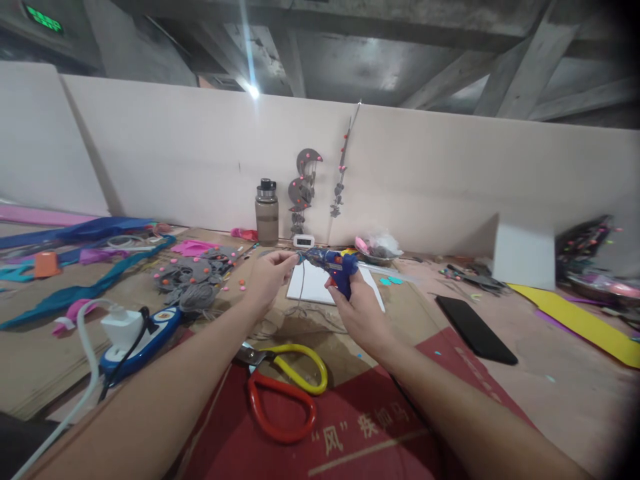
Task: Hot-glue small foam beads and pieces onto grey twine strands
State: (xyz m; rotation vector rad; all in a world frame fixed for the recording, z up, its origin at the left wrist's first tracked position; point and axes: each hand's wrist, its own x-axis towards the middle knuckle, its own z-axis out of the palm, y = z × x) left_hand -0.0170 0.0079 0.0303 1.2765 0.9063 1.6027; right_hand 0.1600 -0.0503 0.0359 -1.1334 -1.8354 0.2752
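Observation:
My right hand (361, 312) grips a blue hot glue gun (334, 263) above the table, with its nozzle pointing left. My left hand (269, 275) pinches a small piece right at the nozzle tip; the piece is too small to identify, and a thin wire hangs down from it. Below both hands lies a white sheet (314, 283) on the brown cardboard. Red and yellow handled scissors (283, 392) lie between my forearms.
A blue power strip with a white plug (134, 333) lies at the left. Grey felt pieces and pink beads (197, 273) are scattered behind it. A black phone (475, 328) lies at the right. A bottle (267, 211) and hanging grey ornaments (303, 187) stand against the back partition.

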